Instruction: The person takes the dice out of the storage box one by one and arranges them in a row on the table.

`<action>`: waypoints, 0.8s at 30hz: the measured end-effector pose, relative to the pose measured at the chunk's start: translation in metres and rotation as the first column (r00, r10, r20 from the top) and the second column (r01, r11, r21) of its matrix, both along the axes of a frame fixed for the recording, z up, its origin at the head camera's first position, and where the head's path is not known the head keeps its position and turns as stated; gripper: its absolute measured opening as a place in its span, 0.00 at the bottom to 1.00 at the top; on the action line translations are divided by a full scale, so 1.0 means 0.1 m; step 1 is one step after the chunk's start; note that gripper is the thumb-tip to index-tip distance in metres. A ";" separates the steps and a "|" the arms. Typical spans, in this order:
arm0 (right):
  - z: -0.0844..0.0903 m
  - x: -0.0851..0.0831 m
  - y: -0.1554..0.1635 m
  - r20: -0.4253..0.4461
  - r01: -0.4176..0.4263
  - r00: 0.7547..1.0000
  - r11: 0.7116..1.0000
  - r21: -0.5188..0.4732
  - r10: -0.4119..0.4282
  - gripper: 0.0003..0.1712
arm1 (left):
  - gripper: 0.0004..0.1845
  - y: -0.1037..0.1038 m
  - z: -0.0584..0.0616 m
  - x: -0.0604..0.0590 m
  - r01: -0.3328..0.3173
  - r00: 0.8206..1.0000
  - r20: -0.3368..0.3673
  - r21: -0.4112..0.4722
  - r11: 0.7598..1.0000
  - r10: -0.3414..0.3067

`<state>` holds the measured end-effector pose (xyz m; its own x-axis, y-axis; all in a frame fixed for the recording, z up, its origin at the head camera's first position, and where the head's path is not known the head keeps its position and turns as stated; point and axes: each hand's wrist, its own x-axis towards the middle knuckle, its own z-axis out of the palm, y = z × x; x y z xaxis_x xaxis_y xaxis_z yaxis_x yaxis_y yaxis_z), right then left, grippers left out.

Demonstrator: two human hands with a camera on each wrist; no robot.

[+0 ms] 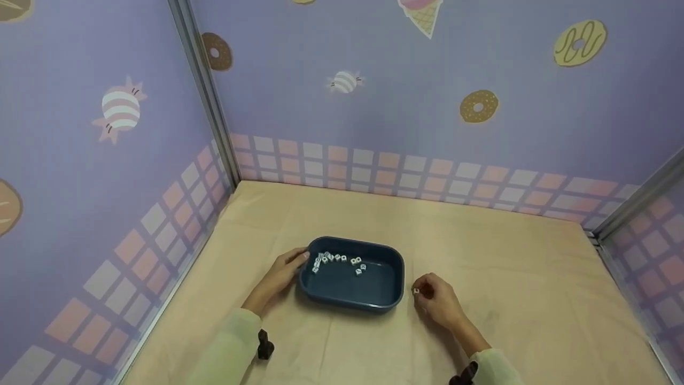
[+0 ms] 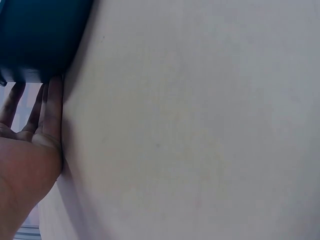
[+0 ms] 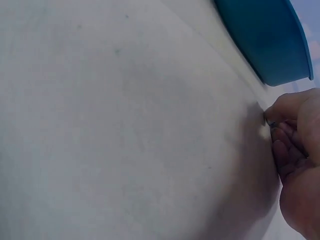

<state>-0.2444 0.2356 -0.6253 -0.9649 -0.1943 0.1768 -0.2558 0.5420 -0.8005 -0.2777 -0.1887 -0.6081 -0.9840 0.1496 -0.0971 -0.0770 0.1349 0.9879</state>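
At the left end of a dark blue rectangular dish (image 1: 352, 294), my left hand (image 1: 280, 272) touches the wall and rim. In the left wrist view, straight fingers (image 2: 54, 107) of that hand lie against the dish's outer side. To the right of the dish, my right hand (image 1: 439, 302) pinches a small white cube with dark marks (image 1: 416, 291) between thumb and fingertips, low over the cloth. That cube is mostly hidden in the right wrist view. Several similar white cubes (image 1: 337, 258) lie in the dish, mostly toward its far left.
Beige cloth (image 1: 470, 235) covers the table under the dish and both hands. Purple panels (image 1: 299, 107) with sweets printed on them stand at the back and sides, joined by a metal post (image 1: 211, 91) at the back left corner.
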 end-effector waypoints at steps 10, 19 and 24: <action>-0.04 0.03 0.01 0.056 0.041 0.998 0.996 -0.078 -0.037 0.16 | 0.30 -0.04 0.02 0.00 0.027 0.999 0.020 -0.015 1.000 -0.027; -0.05 0.02 0.01 0.059 0.056 0.997 0.997 -0.049 -0.053 0.11 | 0.31 -0.04 0.02 0.00 0.020 0.999 0.044 -0.007 1.000 -0.020; -0.06 0.03 0.05 0.069 0.053 0.996 0.997 -0.056 -0.049 0.12 | 0.31 -0.01 0.02 -0.01 0.017 0.999 0.047 -0.011 1.000 -0.016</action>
<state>-0.2419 0.2409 -0.6311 -0.9833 -0.1361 0.1207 -0.1737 0.5051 -0.8454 -0.2786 -0.1901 -0.6062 -0.9757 0.1644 -0.1451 -0.1211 0.1477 0.9816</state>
